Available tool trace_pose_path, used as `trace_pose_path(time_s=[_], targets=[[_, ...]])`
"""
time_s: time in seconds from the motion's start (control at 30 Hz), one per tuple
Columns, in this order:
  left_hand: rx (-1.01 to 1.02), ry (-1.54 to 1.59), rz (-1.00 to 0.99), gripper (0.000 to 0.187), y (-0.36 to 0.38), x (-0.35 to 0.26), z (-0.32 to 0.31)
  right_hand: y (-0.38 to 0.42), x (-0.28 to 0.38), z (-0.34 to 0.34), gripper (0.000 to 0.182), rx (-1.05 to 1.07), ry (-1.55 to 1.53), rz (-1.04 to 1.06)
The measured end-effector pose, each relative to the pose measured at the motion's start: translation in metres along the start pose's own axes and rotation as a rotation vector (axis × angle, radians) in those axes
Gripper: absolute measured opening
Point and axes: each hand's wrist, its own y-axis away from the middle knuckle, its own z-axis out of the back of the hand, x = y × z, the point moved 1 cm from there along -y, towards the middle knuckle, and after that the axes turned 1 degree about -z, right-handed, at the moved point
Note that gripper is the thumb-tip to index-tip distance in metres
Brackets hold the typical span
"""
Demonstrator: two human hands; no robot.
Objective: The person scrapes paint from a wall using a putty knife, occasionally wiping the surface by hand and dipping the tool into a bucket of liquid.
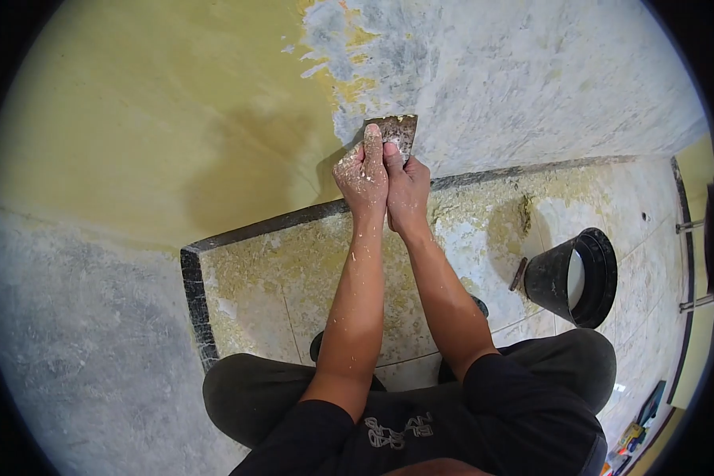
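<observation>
Both hands are closed together on a paint scraper [401, 133] whose wide, flecked metal blade points up against the wall. My left hand [362, 176] has its thumb pressed along the blade and is dusted with pale paint flakes. Close against it, my right hand [408, 190] wraps the scraper too, thumb up on the metal. The handle is hidden in the fingers. Yellow paint [174, 119] covers the wall to the left of the blade. Above and to the right, the wall is bare grey-white plaster [531, 87], with a ragged paint edge between.
Paint flakes [270, 258] litter the tiled floor below the wall's dark skirting [270, 224]. A black bucket [543, 278] with whitish contents stands at the right, beside a small brown piece [519, 274]. Assorted items [633, 436] lie at the far lower right.
</observation>
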Motion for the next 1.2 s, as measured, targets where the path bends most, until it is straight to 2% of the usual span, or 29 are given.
trace_pose_path(time_s=[0.1,0.2,0.27,0.43,0.63,0.7,0.77,0.83,0.9,0.93,1.0,1.07,1.13,1.2], targets=[[-0.008,-0.028,-0.014,0.049,-0.001,0.002,-0.002,-0.001,0.005,0.002,0.045,-0.020,0.125,0.041],[-0.043,0.105,0.034,0.046,-0.002,0.010,-0.008,0.001,0.018,0.002,0.046,-0.036,0.131,0.131],[-0.078,0.211,0.087,0.041,-0.002,0.012,-0.009,0.001,0.026,0.002,0.045,-0.022,0.150,0.119],[-0.059,0.165,0.043,0.040,-0.006,0.010,-0.007,0.000,0.021,-0.001,0.045,-0.034,0.190,0.104],[-0.010,0.011,0.047,0.040,-0.006,-0.008,0.004,0.004,0.015,-0.009,0.047,-0.017,-0.018,-0.001],[-0.004,0.023,0.051,0.041,-0.007,-0.007,0.002,0.005,0.021,-0.007,0.046,-0.089,0.130,0.133],[-0.036,0.206,0.139,0.042,-0.005,-0.005,-0.003,0.004,0.029,-0.004,0.046,-0.090,0.176,0.151],[-0.050,0.201,0.117,0.043,-0.003,-0.006,-0.006,0.003,0.028,-0.001,0.045,-0.096,0.229,0.167],[-0.072,0.192,0.088,0.044,-0.004,-0.011,-0.004,0.001,0.020,-0.004,0.043,0.020,-0.054,-0.032],[-0.036,0.103,0.068,0.044,-0.006,-0.013,0.000,0.003,0.026,-0.005,0.043,0.019,-0.055,-0.033],[0.001,0.007,0.051,0.044,-0.007,-0.013,0.002,0.010,0.042,-0.005,0.040,-0.079,0.207,0.094],[-0.020,0.129,0.116,0.048,-0.005,-0.013,-0.004,0.010,0.050,-0.003,0.039,-0.068,0.228,0.121],[-0.038,0.122,0.073,0.049,-0.003,-0.019,-0.004,0.007,0.049,-0.003,0.038,-0.053,0.251,0.161],[-0.063,0.111,0.025,0.049,-0.005,-0.024,-0.002,0.004,0.035,-0.007,0.038,0.061,-0.166,-0.109]])
